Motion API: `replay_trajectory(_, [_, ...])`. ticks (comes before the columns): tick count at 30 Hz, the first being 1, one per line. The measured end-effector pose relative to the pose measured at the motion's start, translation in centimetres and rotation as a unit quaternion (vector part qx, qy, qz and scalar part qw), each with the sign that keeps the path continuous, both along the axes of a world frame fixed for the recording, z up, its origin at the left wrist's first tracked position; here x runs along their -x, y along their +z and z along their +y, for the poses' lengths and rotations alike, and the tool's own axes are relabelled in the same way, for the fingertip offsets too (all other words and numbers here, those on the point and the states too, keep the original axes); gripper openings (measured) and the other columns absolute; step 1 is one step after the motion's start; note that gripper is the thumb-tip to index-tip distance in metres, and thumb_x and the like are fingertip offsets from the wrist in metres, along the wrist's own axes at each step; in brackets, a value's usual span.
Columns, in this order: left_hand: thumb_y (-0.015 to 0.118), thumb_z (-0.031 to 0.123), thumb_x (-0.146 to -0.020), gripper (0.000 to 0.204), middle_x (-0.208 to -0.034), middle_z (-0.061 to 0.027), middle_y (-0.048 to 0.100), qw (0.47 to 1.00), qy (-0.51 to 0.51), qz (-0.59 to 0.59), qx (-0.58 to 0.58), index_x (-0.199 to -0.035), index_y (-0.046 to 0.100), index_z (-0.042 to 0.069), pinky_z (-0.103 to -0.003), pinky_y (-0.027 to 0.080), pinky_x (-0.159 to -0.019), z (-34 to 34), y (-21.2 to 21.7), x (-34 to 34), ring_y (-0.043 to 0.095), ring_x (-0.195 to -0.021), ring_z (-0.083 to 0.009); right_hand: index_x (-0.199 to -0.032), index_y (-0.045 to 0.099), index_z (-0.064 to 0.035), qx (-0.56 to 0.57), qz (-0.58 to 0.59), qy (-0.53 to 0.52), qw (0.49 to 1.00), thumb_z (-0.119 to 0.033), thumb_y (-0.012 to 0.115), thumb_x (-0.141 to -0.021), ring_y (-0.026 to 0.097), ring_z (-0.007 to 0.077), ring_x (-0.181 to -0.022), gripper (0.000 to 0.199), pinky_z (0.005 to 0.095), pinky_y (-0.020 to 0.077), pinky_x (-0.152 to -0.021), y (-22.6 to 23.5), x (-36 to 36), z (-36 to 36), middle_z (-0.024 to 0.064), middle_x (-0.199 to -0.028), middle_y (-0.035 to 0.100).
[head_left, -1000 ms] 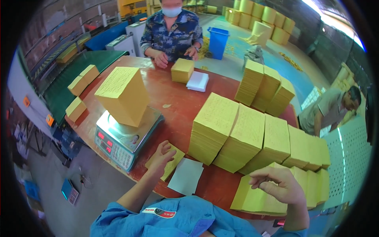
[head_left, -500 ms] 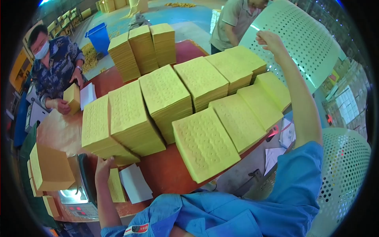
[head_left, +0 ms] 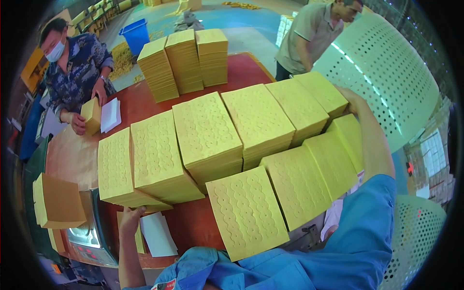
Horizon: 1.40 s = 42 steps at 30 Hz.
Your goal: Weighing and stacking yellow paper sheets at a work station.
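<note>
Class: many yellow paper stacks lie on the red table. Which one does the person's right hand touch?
The far-right stack of the long middle row. The right hand rests against its outer end; no other stack has that hand on it.

A paper-packing workshop — many stacks of embossed yellow paper sheets [head_left: 208,133] cover a red worktable [head_left: 193,224], a weighing scale [head_left: 84,237] stands at its edge, and a painted concrete floor [head_left: 251,24] holds a blue bin [head_left: 134,34].

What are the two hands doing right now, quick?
Left hand: open, holding nothing, fingers resting at the foot of a yellow stack.
Right hand: at the far yellow stack; grip cannot be told.
</note>
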<state>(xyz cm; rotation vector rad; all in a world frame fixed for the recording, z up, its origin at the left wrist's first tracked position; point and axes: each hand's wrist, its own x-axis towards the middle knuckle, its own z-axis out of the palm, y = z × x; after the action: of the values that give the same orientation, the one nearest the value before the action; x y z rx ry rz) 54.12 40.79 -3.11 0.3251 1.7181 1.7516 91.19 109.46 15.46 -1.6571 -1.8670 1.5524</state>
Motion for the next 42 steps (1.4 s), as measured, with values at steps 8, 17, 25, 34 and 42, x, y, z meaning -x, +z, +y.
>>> replay_trajectory(8, [0.082,0.016,-0.073,0.056,-0.107,-0.0065,0.063,0.997,-0.043,0.027,0.06,-0.119,0.055,0.001,-0.031,0.048,-0.087,0.6,2.8,-1.1,0.059,-0.099,-0.0182,-0.121,0.058,-0.0039,0.016,-0.135,0.096,0.986,-0.048,0.052,-0.09,0.066,0.0257,-0.093,0.054,0.042,0.0547,-0.078,-3.4,-2.2,4.7,0.0148,-0.115,0.063])
replay_trajectory(17, [0.079,0.008,-0.073,0.049,-0.106,-0.0062,0.063,0.996,-0.034,0.01,0.077,-0.116,0.058,0.002,-0.033,0.049,-0.087,0.5,1.0,-0.8,0.06,-0.097,-0.0181,-0.12,0.057,-0.0052,0.114,-0.051,-0.008,0.992,-0.047,0.052,-0.09,0.066,0.0311,-0.093,0.052,0.0489,0.0553,-0.075,-9.1,-2.0,5.8,0.0172,-0.111,0.065])
replay_trajectory(25, [0.077,0.0,-0.072,0.046,-0.105,-0.0062,0.064,0.999,0.028,-0.032,0.001,-0.114,0.058,0.002,-0.034,0.05,-0.087,2.3,0.4,-2.3,0.061,-0.097,-0.0195,-0.122,0.056,-0.005,0.116,-0.063,-0.036,0.991,-0.047,0.052,-0.09,0.066,0.0319,-0.093,0.053,0.0497,0.0554,-0.074,-8.4,-3.0,8.1,0.0179,-0.111,0.065])
replay_trajectory(34, [0.073,-0.002,-0.074,0.038,-0.096,-0.0048,0.063,0.998,0.028,-0.051,0.014,-0.109,0.059,0.001,-0.03,0.049,-0.078,1.9,-0.2,-1.3,0.06,-0.088,-0.0163,-0.123,0.055,-0.0047,0.114,-0.071,-0.029,0.991,-0.048,0.051,-0.091,0.066,0.0327,-0.094,0.054,0.0505,0.0554,-0.073,-8.0,-4.9,10.3,0.0187,-0.111,0.065])
replay_trajectory(42, [0.073,0.0,-0.074,0.037,-0.092,-0.0004,0.062,0.999,0.031,-0.04,0.007,-0.108,0.059,0.005,-0.028,0.046,-0.075,2.9,-1.0,0.2,0.058,-0.084,-0.0133,-0.124,0.054,-0.0045,0.098,-0.07,-0.06,0.991,-0.048,0.05,-0.091,0.066,0.0335,-0.095,0.055,0.0513,0.0555,-0.073,-6.7,-3.1,9.1,0.0194,-0.111,0.065])
